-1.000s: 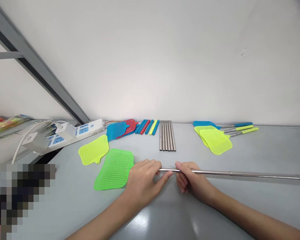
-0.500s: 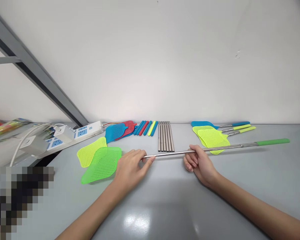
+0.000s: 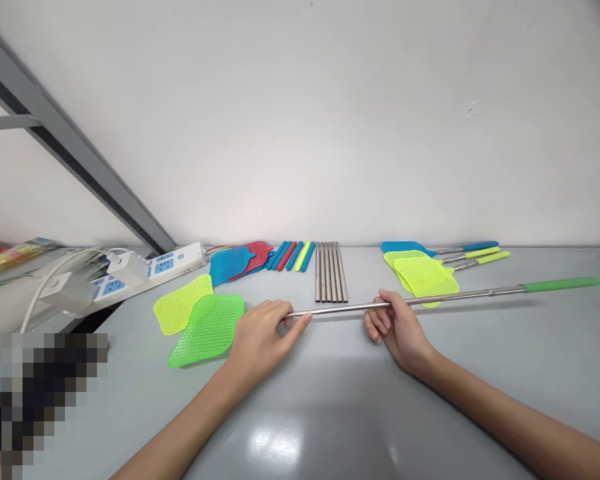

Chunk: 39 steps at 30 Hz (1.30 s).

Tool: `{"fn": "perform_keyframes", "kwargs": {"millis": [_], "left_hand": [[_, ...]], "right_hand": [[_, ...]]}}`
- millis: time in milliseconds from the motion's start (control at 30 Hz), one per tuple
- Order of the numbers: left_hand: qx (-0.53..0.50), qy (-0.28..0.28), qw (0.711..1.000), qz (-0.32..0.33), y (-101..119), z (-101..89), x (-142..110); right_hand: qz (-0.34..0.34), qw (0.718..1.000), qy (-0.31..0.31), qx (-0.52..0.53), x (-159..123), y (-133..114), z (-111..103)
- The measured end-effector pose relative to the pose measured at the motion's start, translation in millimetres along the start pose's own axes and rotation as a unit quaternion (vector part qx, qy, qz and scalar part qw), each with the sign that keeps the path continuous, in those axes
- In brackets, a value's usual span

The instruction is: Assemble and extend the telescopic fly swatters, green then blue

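Note:
My left hand grips the neck of a bright green mesh swatter head where it meets a long extended metal rod. My right hand is closed around the same rod further right. The rod runs right across the grey table and ends in a green grip. A yellow-green swatter head lies partly under the green one.
Along the wall lie blue and red swatter heads, several coloured grips, several short metal rods and three finished swatters. A white power strip with plugs and cables sits at the left, under a slanted grey beam.
The rod with the green head has lifted toward the back and slid left, so its green grip is now in view. In the last half second it barely moved.

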<state>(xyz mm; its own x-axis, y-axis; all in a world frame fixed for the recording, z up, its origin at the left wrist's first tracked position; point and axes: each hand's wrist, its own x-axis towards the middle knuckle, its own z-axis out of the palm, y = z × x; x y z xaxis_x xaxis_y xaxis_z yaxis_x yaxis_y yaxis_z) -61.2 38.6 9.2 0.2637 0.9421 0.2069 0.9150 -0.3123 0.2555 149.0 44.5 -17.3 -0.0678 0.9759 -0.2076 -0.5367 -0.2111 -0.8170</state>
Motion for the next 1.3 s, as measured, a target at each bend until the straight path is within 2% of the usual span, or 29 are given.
{"fn": "perform_keyframes", "kwargs": {"millis": [133, 233, 333, 433, 500, 600, 667, 733, 800, 900, 1000, 1100, 1300], "left_hand": [[0.000, 0.004, 1.000, -0.001, 0, 0.6, 0], [-0.001, 0.006, 1.000, 0.001, 0, 1.6, 0], [0.008, 0.009, 1.000, 0.011, 1, 2.6, -1], [0.038, 0.029, 0.998, 0.034, 2, 3.2, -3], [0.058, 0.046, 0.996, 0.053, 2, 3.4, -4], [0.065, 0.059, 0.993, 0.074, 4, 3.4, -6], [0.061, 0.058, 0.993, 0.080, 7, 3.3, -7], [0.058, 0.057, 0.993, 0.084, 8, 3.3, -8], [0.054, 0.054, 0.993, 0.088, 9, 3.7, -9], [0.051, 0.040, 0.993, 0.100, 9, 5.0, -11], [0.050, 0.035, 0.991, 0.120, 9, 6.2, -13], [0.043, 0.039, 0.990, 0.132, 13, 8.0, -16], [0.042, 0.047, 0.986, 0.156, 20, 15.7, -22]], "right_hand": [[0.008, 1.000, -0.008, -0.021, 0, -1, 1], [0.037, 0.991, -0.075, -0.102, -2, -1, 3], [0.050, 0.954, -0.189, -0.226, -11, 1, 8], [0.041, 0.915, -0.254, -0.312, -23, -1, 13], [-0.002, 0.905, -0.245, -0.347, -28, -8, 17], [-0.080, 0.914, -0.186, -0.352, -29, -23, 21], [-0.127, 0.905, -0.160, -0.373, -26, -32, 21], [-0.131, 0.894, -0.151, -0.401, -22, -37, 19], [-0.086, 0.881, -0.180, -0.430, -18, -39, 16], [0.031, 0.857, -0.255, -0.447, -15, -40, 13], [0.099, 0.851, -0.292, -0.424, -17, -40, 13], [0.107, 0.848, -0.303, -0.422, -20, -38, 13], [0.207, 0.854, -0.271, -0.394, -22, -32, 12]]}}
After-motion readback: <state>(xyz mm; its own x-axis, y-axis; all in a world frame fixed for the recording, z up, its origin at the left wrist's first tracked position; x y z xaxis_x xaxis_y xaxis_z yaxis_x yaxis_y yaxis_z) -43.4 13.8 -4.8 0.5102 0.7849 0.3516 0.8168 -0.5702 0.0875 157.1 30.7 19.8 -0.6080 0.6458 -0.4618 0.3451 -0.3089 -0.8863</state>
